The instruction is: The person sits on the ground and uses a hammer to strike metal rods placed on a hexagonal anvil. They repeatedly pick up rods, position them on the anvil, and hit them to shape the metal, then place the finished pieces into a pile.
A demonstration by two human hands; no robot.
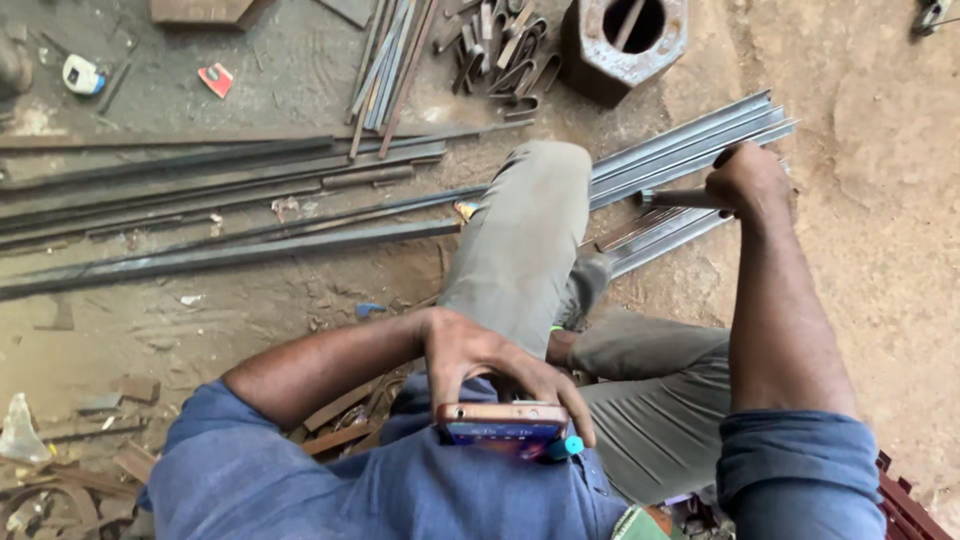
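Head view, left to right. Far left of the floor (pixel 880 300): a tape measure (pixel 82 75) and a red scrap (pixel 216 79) lie on grey ground near the top edge, with rusty offcuts (pixel 120 400) at the bottom corner. Long dark steel bars (pixel 200 180) run from the left edge toward the middle, lying flat and closely packed; bare dirt between them and the offcuts is the only open strip on that side. Top middle: a bundle of thin rods (pixel 390 60), bent hooks (pixel 515 60) and a rusty hexagonal block (pixel 625 40) with a round bore. Centre, low: the left hand (pixel 480 365) is closed around a phone (pixel 500 425), flat, glossy, copper-edged, held just above the blue shirt, with a small teal cap (pixel 572 446) touching its right end. A grey trouser leg (pixel 525 240) crosses the bars. Right: the right hand (pixel 745 180) grips a short metal rod (pixel 680 199) over pale angle bars (pixel 690 140). Beyond it, smooth brown dirt stays open to the right edge.
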